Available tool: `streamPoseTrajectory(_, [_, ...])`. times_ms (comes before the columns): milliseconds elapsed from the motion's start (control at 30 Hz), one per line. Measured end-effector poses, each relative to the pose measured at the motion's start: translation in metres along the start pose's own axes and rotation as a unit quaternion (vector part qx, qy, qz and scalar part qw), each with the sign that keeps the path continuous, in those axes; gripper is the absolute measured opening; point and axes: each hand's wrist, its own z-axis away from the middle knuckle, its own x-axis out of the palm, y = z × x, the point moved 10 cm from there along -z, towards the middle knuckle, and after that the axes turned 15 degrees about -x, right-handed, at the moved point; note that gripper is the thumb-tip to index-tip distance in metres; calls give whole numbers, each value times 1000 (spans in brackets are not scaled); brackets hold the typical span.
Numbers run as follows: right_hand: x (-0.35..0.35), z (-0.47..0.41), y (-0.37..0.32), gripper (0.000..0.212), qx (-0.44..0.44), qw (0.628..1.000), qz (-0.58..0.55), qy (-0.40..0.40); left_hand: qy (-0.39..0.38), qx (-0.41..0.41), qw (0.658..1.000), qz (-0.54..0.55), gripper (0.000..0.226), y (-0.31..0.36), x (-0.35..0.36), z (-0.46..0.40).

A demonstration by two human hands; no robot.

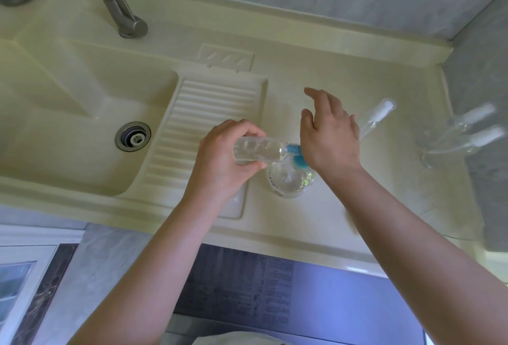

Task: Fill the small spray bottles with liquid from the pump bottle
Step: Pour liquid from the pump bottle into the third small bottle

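The person's left hand (222, 157) has its fingers curled around a small clear plastic spray bottle (257, 151), tipped sideways against the blue pump top (297, 156) of the big clear pump bottle (290, 181) on the cream surface (343, 69). The right hand (330, 135) presses the pump, fingers straight and apart. This looks like the filling step; next, more pumps with the mouth lined up.

The right hand (330, 135) covers most of the pump bottle's blue pump head (295, 156). Right of it, two spray bottles (461, 135) are smeared by blur. The faucet (115, 1) is cut off at the top edge.
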Motion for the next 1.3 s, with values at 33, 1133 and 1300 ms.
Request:
streamPoseTrajectory(33, [-4, -1, 0, 43, 2, 1000, -5, 6, 1, 2, 1000, 2, 43, 1, -1, 0])
streamPoseTrajectory(1133, [2, 1, -5, 56, -10, 1000, -17, -5, 3, -8, 1000, 17, 44, -5, 0, 3])
streamPoseTrajectory(1300, [-2, -1, -1, 55, -6, 999, -34, 13, 1, -11, 1000, 17, 44, -5, 0, 2])
